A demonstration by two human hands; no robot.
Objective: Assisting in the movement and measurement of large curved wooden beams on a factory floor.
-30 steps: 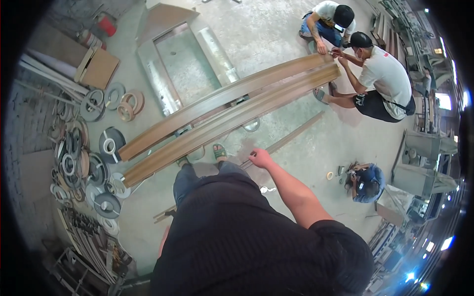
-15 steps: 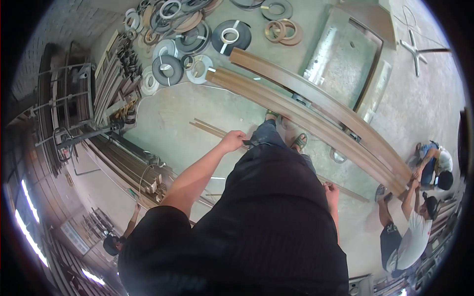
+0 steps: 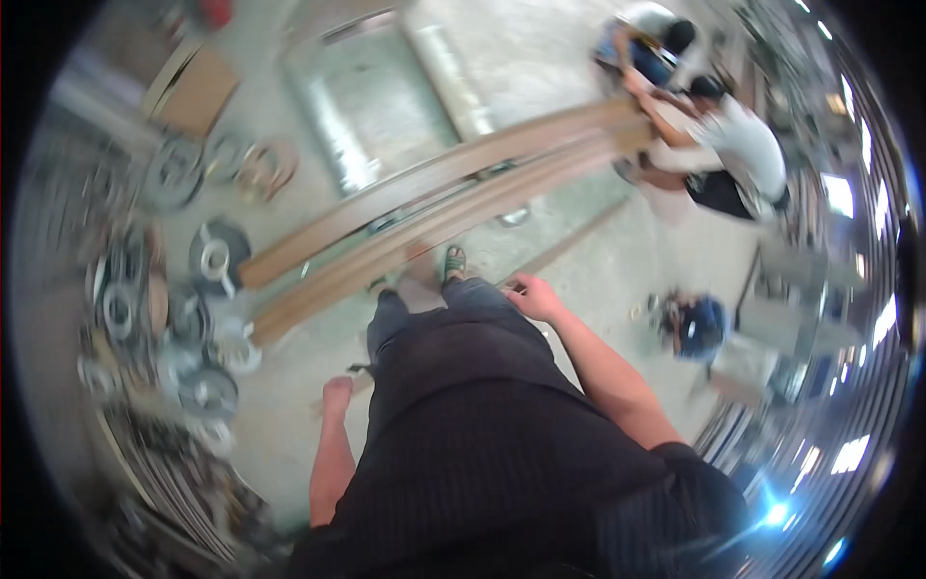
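Observation:
My left hand (image 3: 337, 394) hangs beside my left hip, smeared by motion, so its fingers do not show clearly. A small dark piece sticks out at my trouser side near it, apart from the hand. In front of my right thigh is my right hand (image 3: 532, 297), its fingers curled in; what they may hold is hidden. Ahead of my feet lie two long brown profiled beams, the far beam (image 3: 376, 212) and the near beam (image 3: 415, 239), side by side on low supports. A thin strip (image 3: 569, 239) lies on the floor beyond my right hand.
Two people crouch at the beams' right end, the nearer person (image 3: 743, 145) in a white top. Another person (image 3: 699, 323) in blue is at the right. Rolls of edging (image 3: 217, 256) crowd the left floor, near a cardboard box (image 3: 193, 89). Stacked lengths (image 3: 159, 482) lie lower left.
My view has swung to the right, so the beams now slant up to the right and the rolls sit at the left. My right hand has come forward; my left has dropped back.

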